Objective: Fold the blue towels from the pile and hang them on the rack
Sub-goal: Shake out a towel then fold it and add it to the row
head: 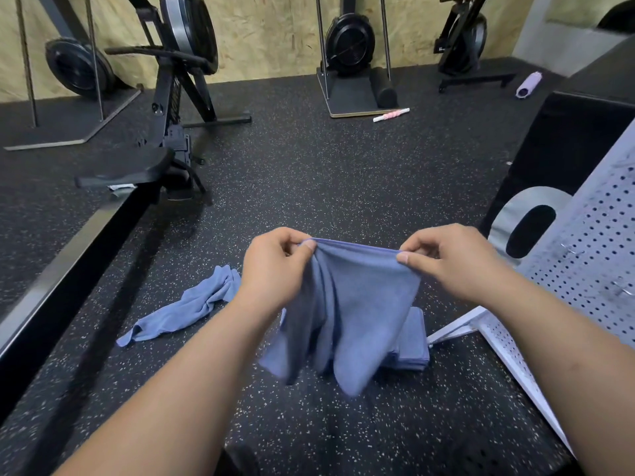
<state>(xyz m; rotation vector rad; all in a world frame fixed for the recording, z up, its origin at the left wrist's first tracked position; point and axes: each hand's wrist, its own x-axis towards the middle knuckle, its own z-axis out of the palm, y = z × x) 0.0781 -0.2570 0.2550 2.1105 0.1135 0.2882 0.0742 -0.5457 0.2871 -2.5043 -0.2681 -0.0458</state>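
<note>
Left hand [275, 266] and right hand [453, 259] pinch the blue towel's [357, 304] top edge, stretched sideways; cloth hangs down.

No word, brand or number can be read with certainty. The black front leg of the rowing machine [174, 97] carries pale letters running along it, but they are too blurred to spell out. A small white label [437, 48] is on the frame of the exercise machine [462, 39] at the far right wall; its print is too small to read. A white sticker [120, 187] sits under the seat of the rowing machine, and no writing can be made out on it.
</note>
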